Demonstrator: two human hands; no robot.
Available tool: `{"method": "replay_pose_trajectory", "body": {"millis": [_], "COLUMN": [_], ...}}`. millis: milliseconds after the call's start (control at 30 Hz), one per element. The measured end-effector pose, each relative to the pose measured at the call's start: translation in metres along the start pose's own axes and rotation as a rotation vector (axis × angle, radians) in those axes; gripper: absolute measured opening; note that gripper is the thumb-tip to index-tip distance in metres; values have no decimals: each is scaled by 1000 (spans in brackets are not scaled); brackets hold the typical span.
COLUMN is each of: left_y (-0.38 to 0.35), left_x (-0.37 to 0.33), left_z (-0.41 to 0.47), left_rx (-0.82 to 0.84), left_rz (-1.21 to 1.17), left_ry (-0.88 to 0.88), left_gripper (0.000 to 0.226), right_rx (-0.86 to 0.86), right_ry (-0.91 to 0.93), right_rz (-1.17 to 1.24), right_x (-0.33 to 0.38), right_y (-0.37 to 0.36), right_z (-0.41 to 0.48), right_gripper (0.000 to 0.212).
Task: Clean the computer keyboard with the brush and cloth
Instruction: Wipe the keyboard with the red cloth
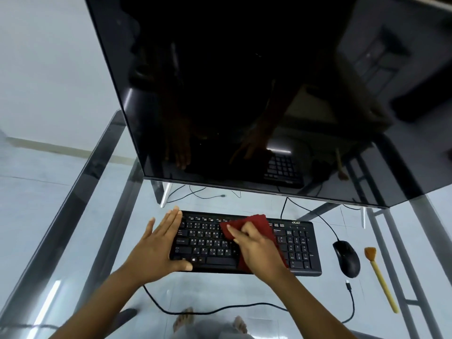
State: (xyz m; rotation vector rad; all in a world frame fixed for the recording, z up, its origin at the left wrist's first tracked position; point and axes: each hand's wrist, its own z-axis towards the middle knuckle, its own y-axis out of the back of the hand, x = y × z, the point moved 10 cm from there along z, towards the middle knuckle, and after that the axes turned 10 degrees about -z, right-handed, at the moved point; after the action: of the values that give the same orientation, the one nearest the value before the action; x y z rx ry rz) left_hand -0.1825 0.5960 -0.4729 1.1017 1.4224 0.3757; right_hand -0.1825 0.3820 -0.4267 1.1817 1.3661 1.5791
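Currently: one keyboard (300,250), lower centre, on glass bench (220,294). Left grip (156,250) spread flat, steadying its left end; right grip (259,250), fingers curled, presses one red cloth (254,222) mid-keys. One brush (381,277) lies lower right, beside one mouse (347,259). Risk: cloth edge may snag and lift a keycap; hard strokes may slide keyboard.

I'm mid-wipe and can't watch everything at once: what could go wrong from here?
1. The keyboard lies on a smooth glass desk. Only the left hand braces its left end, so a hard wipe might slide it.
2. The right hand presses the red cloth onto keys. The monitor is dark, but if the computer is on, that may type input.
3. The mouse and brush lie close on the right, and a wide sweep could knock them.
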Motion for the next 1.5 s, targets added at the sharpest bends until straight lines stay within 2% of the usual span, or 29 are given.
{"method": "replay_pose_trajectory", "body": {"millis": [100,233,300,400,467,533,700,800,933,1033,1100,1233,1367,1500], "left_y": [-1,3,4,4,4,4,3,3,2,3,3,3,4,3], "left_x": [-2,2,4,4,3,2,2,4,4,4,4,4,6,5], "left_z": [1,-3,-5,-5,-4,-4,-4,-5,-5,-5,-4,-5,-5,-5], "left_rx": [-5,-30,-39,-46,-45,-41,-52,-41,-33,-42,-50,-59,-47,-32], "left_rz": [-49,-71,-78,-87,-99,-107,-119,-114,-103,-110,-111,-96,-96,-68], "left_ry": [-31,-42,-27,-19,-22,-29,-31,-21,-19,-27,-36,-48,-18,-5], "left_gripper": [131,130,130,129,129,130,132,132,129,128,128,128,129,127], "right_rx": [-19,79,121,77,66,62,66,80,28,29,29,72,64,61], "right_ry": [-80,26,-10,-145,-176,-174,28,29,-109,-149,-84,189,95,137], "right_rz": [33,50,51,6,22,94,151,167,82,57,78,54,5,-78], "right_x": [21,59,39,-12,-19,6,104,90,20,19,50,101,53,37], "right_y": [-5,-11,-9,0,-3,-9,-24,-20,-7,-10,-12,-22,-16,-9], "right_z": [34,58,50,26,23,35,67,61,31,25,30,29,7,-40], "right_gripper": [38,40,35,38,38,33,38,38,41,42,46,59,57,71]}}
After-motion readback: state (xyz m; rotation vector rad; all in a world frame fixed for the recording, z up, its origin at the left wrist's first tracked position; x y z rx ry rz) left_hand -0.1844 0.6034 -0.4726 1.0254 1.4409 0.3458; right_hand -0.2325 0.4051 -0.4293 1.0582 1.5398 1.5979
